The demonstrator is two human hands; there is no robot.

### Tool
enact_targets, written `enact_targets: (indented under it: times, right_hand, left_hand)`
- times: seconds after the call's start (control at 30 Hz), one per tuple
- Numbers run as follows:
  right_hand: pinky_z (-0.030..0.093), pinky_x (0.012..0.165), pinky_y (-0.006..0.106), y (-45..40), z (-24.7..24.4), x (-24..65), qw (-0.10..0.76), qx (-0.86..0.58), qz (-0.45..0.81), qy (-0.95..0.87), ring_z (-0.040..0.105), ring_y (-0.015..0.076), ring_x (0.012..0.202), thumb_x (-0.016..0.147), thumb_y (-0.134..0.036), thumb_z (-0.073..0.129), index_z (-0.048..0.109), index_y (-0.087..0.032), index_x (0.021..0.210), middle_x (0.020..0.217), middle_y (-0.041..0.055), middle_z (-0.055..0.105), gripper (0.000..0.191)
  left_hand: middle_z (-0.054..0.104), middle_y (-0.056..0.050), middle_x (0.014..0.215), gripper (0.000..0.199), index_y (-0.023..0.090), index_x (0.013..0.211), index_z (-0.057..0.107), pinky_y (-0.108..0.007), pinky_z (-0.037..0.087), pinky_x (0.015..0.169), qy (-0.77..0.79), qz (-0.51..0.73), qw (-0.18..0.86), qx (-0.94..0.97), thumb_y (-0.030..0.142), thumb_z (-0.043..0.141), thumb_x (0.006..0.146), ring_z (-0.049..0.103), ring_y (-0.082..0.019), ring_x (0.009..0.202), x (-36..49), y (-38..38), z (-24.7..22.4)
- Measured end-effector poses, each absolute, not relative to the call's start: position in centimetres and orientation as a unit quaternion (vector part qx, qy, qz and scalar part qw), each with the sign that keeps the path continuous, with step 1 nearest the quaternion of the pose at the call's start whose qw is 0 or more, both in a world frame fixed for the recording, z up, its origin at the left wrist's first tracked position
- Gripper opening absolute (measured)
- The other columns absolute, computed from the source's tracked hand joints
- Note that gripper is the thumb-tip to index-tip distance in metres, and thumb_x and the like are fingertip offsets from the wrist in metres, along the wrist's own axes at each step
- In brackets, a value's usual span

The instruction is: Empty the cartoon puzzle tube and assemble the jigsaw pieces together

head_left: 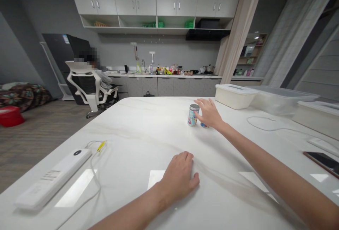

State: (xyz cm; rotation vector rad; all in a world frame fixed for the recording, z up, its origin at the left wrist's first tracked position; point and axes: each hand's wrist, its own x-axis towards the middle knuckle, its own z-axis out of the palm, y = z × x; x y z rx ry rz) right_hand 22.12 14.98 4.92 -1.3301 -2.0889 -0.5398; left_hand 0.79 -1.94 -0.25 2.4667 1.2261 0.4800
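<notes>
A small printed jar with a grey lid (192,115) stands upright on the white marble-look table (127,124). Right beside it, a second colourful container (204,125) shows only its lower part, the rest being covered by my right hand (209,112). That hand is over the second container with its fingers apart, and its thumb tip overlaps the jar's edge in the picture; whether it touches either one I cannot tell. Nearer to me, my left hand (178,173) rests on the tabletop, holding nothing, fingers slightly bent and thumb apart.
On the left lies a white power strip (53,180) with cables. Lidded white box (235,95), clear plastic bin (280,99) and another pale box (317,117) line the right side, near a phone (323,161) and a thin cable. A person sits in an office chair (90,85) beyond the table.
</notes>
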Motion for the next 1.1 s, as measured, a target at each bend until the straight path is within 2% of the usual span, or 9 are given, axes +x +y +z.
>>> enact_targets:
  times: [0.17, 0.3, 0.37, 0.53, 0.63, 0.8, 0.93, 1.03, 1.1]
  right_hand:
    - [0.022, 0.109, 0.058, 16.4, 5.9, 19.6, 0.195, -0.553, -0.191, -0.787, 0.055, 0.0331, 0.113, 0.088, -0.034, 0.054, 0.060, -0.013, 0.119, 0.113, 0.0185, 0.064, 0.038]
    - [0.043, 0.092, 0.044, 15.7, 6.6, 19.5, 0.195, -0.539, -0.150, -0.805, 0.060, 0.0288, 0.096, 0.084, -0.035, 0.060, 0.061, -0.015, 0.116, 0.111, 0.0158, 0.059, 0.037]
    - [0.047, 0.080, 0.038, 14.7, 7.0, 19.5, 0.212, -0.535, -0.105, -0.811, 0.061, 0.0252, 0.087, 0.082, -0.037, 0.062, 0.059, -0.018, 0.119, 0.115, 0.0138, 0.055, 0.041]
    - [0.046, 0.079, 0.033, 11.4, 7.4, 18.7, 0.227, -0.507, 0.015, -0.831, 0.059, 0.0224, 0.088, 0.079, -0.045, 0.067, 0.060, -0.021, 0.108, 0.105, 0.0081, 0.055, 0.038]
    - [0.044, 0.075, 0.032, 8.6, 7.5, 17.8, 0.229, -0.496, 0.063, -0.835, 0.058, 0.0226, 0.089, 0.078, -0.052, 0.065, 0.057, -0.020, 0.101, 0.102, 0.0074, 0.057, 0.041]
    - [0.037, 0.063, 0.029, 2.7, 8.2, 16.0, 0.181, -0.477, 0.097, -0.854, 0.057, 0.0203, 0.075, 0.084, -0.060, 0.054, 0.050, -0.020, 0.100, 0.092, 0.0054, 0.063, 0.044]
    - [0.024, 0.053, 0.029, -0.8, 8.9, 14.8, 0.099, -0.498, -0.013, -0.861, 0.056, 0.0210, 0.060, 0.094, -0.058, 0.035, 0.050, -0.018, 0.091, 0.075, 0.0070, 0.065, 0.042]
    - [0.017, 0.051, 0.030, -1.8, 9.1, 14.5, 0.064, -0.496, -0.077, -0.863, 0.055, 0.0199, 0.053, 0.095, -0.052, 0.033, 0.051, -0.018, 0.087, 0.068, 0.0075, 0.064, 0.040]
    - [0.015, 0.050, 0.030, -1.9, 9.1, 14.7, 0.050, -0.480, -0.098, -0.870, 0.053, 0.0186, 0.050, 0.094, -0.050, 0.034, 0.051, -0.017, 0.085, 0.065, 0.0074, 0.064, 0.038]
  left_hand:
    - [0.058, -0.010, 0.112, 0.029, 0.018, 0.111, 0.049, -0.039, 0.041, 0.097, 0.432, 0.168, 0.162, 0.871, 0.025, 0.050, 0.083, 0.053, -0.025, 0.106, 0.8, -1.8, -0.3]
    - [0.058, -0.010, 0.112, 0.030, 0.016, 0.112, 0.049, -0.038, 0.042, 0.096, 0.426, 0.161, 0.154, 0.877, 0.026, 0.051, 0.083, 0.053, -0.025, 0.105, 0.8, -1.8, 0.0]
    - [0.058, -0.011, 0.113, 0.034, 0.015, 0.115, 0.049, -0.038, 0.041, 0.097, 0.429, 0.163, 0.150, 0.876, 0.025, 0.051, 0.083, 0.054, -0.025, 0.106, 0.7, -1.7, 0.1]
    - [0.055, -0.017, 0.121, 0.051, 0.009, 0.129, 0.042, -0.041, 0.038, 0.102, 0.507, 0.196, 0.148, 0.826, 0.029, 0.052, 0.083, 0.050, -0.029, 0.117, 0.2, -0.7, 0.2]
    - [0.052, -0.021, 0.126, 0.069, 0.007, 0.131, 0.039, -0.043, 0.039, 0.101, 0.538, 0.263, 0.192, 0.778, 0.042, 0.063, 0.077, 0.049, -0.032, 0.121, -0.3, 0.2, 0.4]
    - [0.063, -0.010, 0.108, 0.077, 0.019, 0.115, 0.047, -0.036, 0.048, 0.079, 0.515, 0.336, 0.279, 0.737, 0.056, 0.079, 0.056, 0.061, -0.029, 0.100, -0.2, 0.2, 1.3]
    - [0.065, -0.002, 0.085, 0.056, 0.021, 0.101, 0.054, -0.030, 0.045, 0.060, 0.487, 0.321, 0.303, 0.754, 0.048, 0.079, 0.059, 0.063, -0.023, 0.078, 0.5, -1.0, 2.1]
    - [0.063, 0.002, 0.072, 0.026, 0.020, 0.081, 0.057, -0.026, 0.042, 0.055, 0.434, 0.305, 0.308, 0.790, 0.038, 0.072, 0.068, 0.060, -0.018, 0.068, 0.6, -1.3, 2.5]
    - [0.060, 0.003, 0.066, 0.022, 0.019, 0.070, 0.055, -0.025, 0.041, 0.055, 0.401, 0.291, 0.321, 0.807, 0.034, 0.071, 0.068, 0.058, -0.015, 0.063, 0.4, -1.2, 2.6]
